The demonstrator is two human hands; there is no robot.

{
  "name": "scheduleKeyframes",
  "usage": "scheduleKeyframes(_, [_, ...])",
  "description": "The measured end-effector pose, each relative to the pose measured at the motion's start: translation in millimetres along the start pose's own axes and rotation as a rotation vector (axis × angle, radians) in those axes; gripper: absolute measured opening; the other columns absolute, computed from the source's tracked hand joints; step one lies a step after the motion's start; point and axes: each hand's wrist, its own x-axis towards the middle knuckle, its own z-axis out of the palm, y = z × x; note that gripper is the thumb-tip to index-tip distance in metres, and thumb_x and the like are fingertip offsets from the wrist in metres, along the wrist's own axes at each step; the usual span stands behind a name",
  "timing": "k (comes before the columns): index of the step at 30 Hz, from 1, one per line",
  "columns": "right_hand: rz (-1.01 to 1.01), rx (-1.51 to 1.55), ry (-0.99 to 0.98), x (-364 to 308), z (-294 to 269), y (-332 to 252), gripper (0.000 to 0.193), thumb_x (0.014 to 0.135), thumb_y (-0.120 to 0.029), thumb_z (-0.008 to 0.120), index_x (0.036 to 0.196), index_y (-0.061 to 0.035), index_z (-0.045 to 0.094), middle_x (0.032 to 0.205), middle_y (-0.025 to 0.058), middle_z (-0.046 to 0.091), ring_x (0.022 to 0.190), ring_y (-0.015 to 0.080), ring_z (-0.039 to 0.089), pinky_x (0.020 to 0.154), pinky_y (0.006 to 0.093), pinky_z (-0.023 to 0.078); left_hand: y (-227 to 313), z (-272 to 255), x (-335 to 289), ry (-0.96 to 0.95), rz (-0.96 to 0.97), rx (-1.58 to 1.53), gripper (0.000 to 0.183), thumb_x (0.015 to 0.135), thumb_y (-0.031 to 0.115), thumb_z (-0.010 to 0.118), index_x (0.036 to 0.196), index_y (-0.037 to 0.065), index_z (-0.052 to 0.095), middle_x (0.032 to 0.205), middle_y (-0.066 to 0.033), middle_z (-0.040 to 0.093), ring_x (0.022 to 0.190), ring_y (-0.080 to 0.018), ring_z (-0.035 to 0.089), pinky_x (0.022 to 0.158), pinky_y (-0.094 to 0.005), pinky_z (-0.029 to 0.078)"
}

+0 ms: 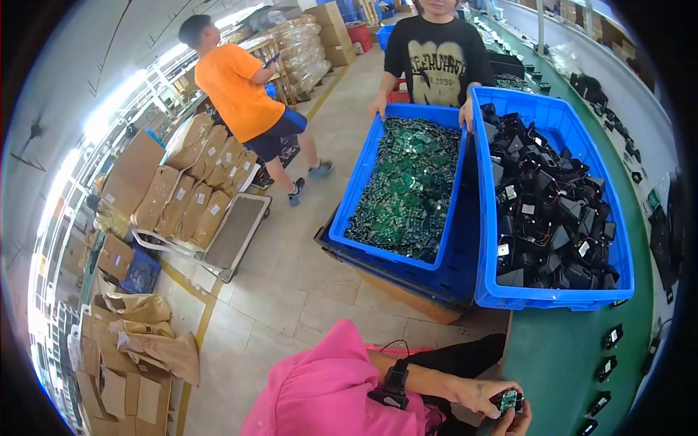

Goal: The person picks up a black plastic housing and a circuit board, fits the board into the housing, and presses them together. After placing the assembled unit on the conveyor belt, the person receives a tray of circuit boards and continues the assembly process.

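a long green counter (pixel 552 363) is running down the right side, supporting a large blue bin (pixel 556 297). small black devices (pixel 606 368) are lying in a spaced row near the bin's closest corner, while more dark parts (pixel 590 89) are sitting farther up along the counter's right side.

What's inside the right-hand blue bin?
The bin holds a jumbled heap of black parts, with some thin wires showing among them. Whatever lies beneath the top layer is covered and can't be seen.

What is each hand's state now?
Left hand: closed, holding small black device with green circuit board.
Right hand: touching it, partly out of frame; grip unclear.
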Motion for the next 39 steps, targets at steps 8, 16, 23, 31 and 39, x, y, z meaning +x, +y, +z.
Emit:
scheduleKeyframes(8, [-0.037, -0.069, 0.057, 11.3, 14.0, -13.9, 0.038, 0.086, -0.003, 0.066, 0.123, -0.0023, 0.059, 0.077, -0.0002, 0.056, 0.071, 0.0097, 0.052, 0.064, 0.0249, 0.043, 18.6, -3.1, -6.4, 0.146, -0.011, 0.132, 0.061, 0.088, 0.003, 0.058, 0.143, 0.007, 0.033, 0.115, -0.0089, 0.053, 0.098, -0.0152, 0.056, 0.079, -0.0297, 0.052])
scheduleKeyframes(16, [-0.005, 0.014, 0.153, 3.8, -2.6, 0.7, 0.031, 0.084, -0.002, 0.07, 0.113, -0.0006, 0.061, 0.077, 0.0014, 0.058, 0.066, 0.0064, 0.053, 0.056, 0.0221, 0.041, 30.5, 5.0, 9.4, 0.058, -0.159, 0.126, 0.05, 0.096, 0.006, 0.042, 0.145, 0.01, 0.035, 0.106, -0.0067, 0.055, 0.073, -0.0104, 0.06, 0.058, -0.0223, 0.045])
scheduleKeyframes(23, [-0.275, -0.108, 0.179, 22.0, 5.8, -4.4, 0.029, 0.079, -0.007, 0.074, 0.107, -0.004, 0.071, 0.096, 0.0113, 0.058, 0.085, 0.0242, 0.058, 0.073, 0.0351, 0.047, 27.0, 6.7, 2.4, 0.184, -0.068, 0.344, 0.052, 0.094, 0.005, 0.044, 0.145, 0.011, 0.035, 0.09, -0.004, 0.058, 0.07, -0.0095, 0.058, 0.059, -0.0245, 0.046])
scheduleKeyframes(31, [-0.442, -0.158, 0.229, 7.8, 12.9, 2.6, 0.019, 0.078, 0.007, 0.069, 0.095, -0.0012, 0.069, 0.094, 0.0114, 0.059, 0.085, 0.0255, 0.058, 0.072, 0.0338, 0.047, 12.0, 10.1, 7.3, 0.145, -0.124, 0.135, 0.047, 0.094, 0.008, 0.044, 0.14, 0.01, 0.035, 0.086, -0.0064, 0.059, 0.065, -0.0116, 0.062, 0.053, -0.026, 0.049])
scheduleKeyframes(39, [0.02, 0.44, 0.226, -7.2, 30.2, -4.1, 0.006, 0.093, 0.0, 0.06, 0.095, 0.0049, 0.063, 0.092, 0.0092, 0.067, 0.065, 0.0084, 0.058, 0.055, 0.0193, 0.046, 15.0, 12.5, 8.6, 0.16, 0.078, 0.389, 0.043, 0.097, 0.007, 0.042, 0.139, 0.01, 0.034, 0.079, -0.0109, 0.059, 0.066, -0.0186, 0.062, 0.057, -0.0339, 0.048])
